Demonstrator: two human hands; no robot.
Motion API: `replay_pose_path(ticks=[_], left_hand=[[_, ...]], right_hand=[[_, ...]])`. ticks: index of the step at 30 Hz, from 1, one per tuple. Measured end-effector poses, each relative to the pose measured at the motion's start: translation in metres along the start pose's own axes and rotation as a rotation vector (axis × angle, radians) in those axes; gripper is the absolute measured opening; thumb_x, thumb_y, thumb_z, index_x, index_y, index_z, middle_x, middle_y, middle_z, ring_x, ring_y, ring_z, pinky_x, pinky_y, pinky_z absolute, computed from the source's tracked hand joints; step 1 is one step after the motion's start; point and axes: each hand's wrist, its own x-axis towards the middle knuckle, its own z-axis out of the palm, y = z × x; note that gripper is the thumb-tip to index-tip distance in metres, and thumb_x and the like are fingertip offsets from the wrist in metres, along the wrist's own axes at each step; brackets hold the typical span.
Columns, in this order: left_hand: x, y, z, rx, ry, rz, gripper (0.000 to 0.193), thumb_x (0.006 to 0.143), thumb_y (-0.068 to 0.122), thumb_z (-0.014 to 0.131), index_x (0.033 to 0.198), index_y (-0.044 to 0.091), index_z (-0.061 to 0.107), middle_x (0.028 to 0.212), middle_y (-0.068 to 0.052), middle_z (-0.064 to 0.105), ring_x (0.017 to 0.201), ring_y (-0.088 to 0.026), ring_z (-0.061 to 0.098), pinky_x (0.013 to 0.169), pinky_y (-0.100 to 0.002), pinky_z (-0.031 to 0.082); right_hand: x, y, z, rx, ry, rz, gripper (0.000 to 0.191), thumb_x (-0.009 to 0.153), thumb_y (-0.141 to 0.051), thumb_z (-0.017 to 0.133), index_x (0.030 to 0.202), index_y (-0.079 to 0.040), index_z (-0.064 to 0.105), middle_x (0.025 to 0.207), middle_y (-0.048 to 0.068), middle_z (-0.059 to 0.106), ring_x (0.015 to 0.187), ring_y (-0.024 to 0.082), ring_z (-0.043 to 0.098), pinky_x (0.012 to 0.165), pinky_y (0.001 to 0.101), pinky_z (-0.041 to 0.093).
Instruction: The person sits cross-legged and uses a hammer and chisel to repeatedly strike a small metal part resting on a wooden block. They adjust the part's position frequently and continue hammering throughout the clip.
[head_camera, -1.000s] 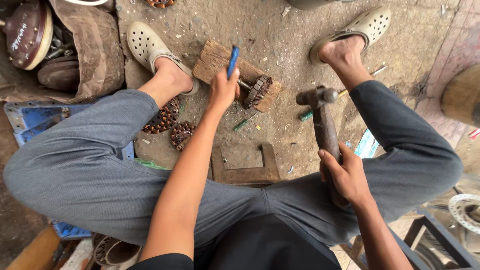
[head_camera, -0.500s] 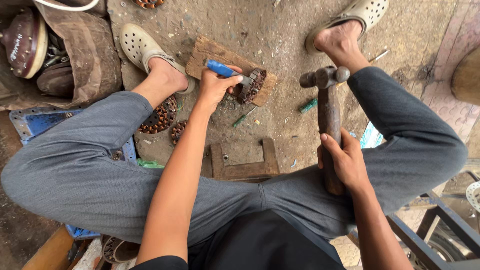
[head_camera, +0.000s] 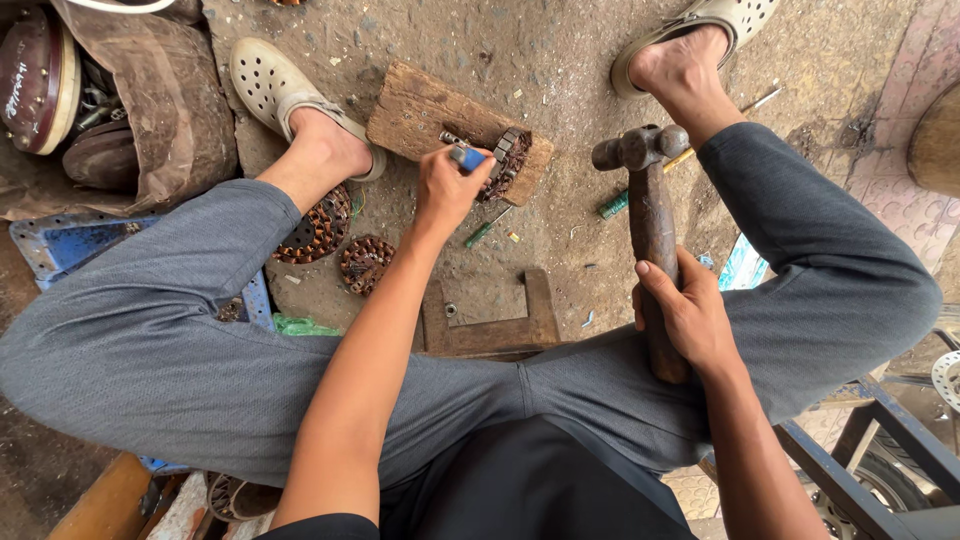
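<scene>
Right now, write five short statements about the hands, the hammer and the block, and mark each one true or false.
1. The right hand grips the hammer by its wooden handle. True.
2. The hammer head rests on the wooden block. False: it is held up, off to the right of the block.
3. The left hand holds a blue-handled tool against the rusty round metal part on the block. True.
4. The person is barefoot. False: each foot wears a pale perforated clog.
5. Two more rusty round parts lie on the ground by the left leg. True.
</scene>
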Motion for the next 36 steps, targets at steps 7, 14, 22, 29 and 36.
replay_pose_path(ticks=[7,14,22,29,36], left_hand=[[-0.004,0.000,0.008,0.262,0.077,0.429,0.012,0.085,0.009,0.073,0.078,0.001,0.069,0.076,-0.010,0.070,0.064,-0.021,0.069,0.053,-0.035,0.053],[0.005,0.005,0.022,0.503,-0.269,0.182,0.025,0.106,0.021,0.054,0.094,0.002,0.063,0.087,-0.017,0.071,0.080,-0.030,0.070,0.074,-0.043,0.057],[0.003,-0.016,0.018,0.356,-0.403,0.122,0.037,0.110,0.020,0.047,0.139,0.000,0.058,0.143,-0.028,0.058,0.117,-0.037,0.068,0.112,-0.043,0.051],[-0.006,-0.040,0.022,0.348,0.011,0.749,0.032,0.108,0.015,0.057,0.138,0.005,0.052,0.146,-0.020,0.064,0.125,-0.032,0.064,0.111,-0.043,0.050],[0.006,-0.022,0.027,0.317,-0.258,0.287,0.041,0.100,0.012,0.062,0.137,-0.006,0.057,0.111,-0.029,0.068,0.088,-0.037,0.074,0.080,-0.040,0.062]], right_hand=[[0.000,0.001,0.002,-0.055,0.001,0.008,0.029,0.101,-0.028,0.061,0.100,0.000,0.056,0.066,0.007,0.061,0.051,0.014,0.060,0.048,0.0304,0.048],[-0.001,-0.010,0.009,-0.340,-0.031,0.005,0.032,0.096,-0.031,0.065,0.108,-0.001,0.061,0.066,0.008,0.067,0.054,0.016,0.065,0.054,0.0332,0.053],[0.006,-0.024,0.024,-0.757,-0.104,-0.513,0.054,0.091,-0.041,0.068,0.127,-0.002,0.058,0.063,0.018,0.066,0.057,0.036,0.069,0.054,0.0439,0.053],[0.021,-0.100,0.028,-1.286,-0.243,-0.422,0.052,0.092,-0.047,0.066,0.128,-0.010,0.057,0.063,0.017,0.069,0.052,0.038,0.068,0.050,0.0494,0.052],[0.019,-0.129,0.041,-1.248,-0.324,-0.589,0.049,0.099,-0.047,0.060,0.124,-0.005,0.054,0.066,0.016,0.067,0.054,0.034,0.067,0.051,0.0454,0.053]])
